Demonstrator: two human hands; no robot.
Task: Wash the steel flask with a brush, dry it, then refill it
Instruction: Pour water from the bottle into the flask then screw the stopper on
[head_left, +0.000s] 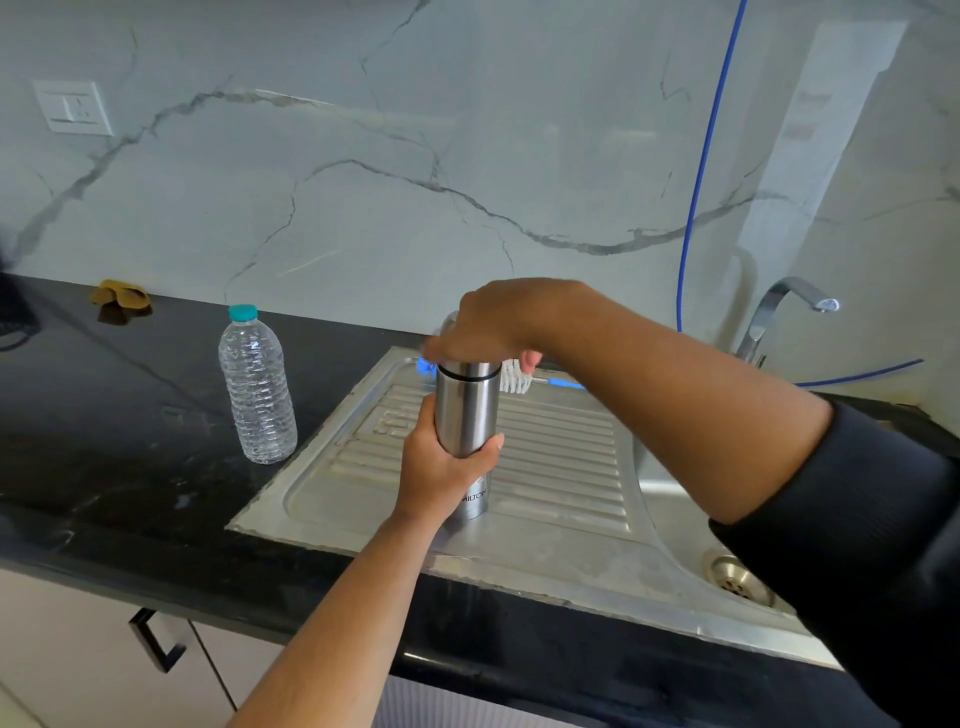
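Head view: left hand grips "MILTON" flask.

Along the back edge of my black counter, toward its left end, a crumpled brown cloth lies against the marble wall. A white switch plate sits high on that wall. A blue tube hangs down the wall at the right. Under the counter's front edge I see a black cabinet handle.
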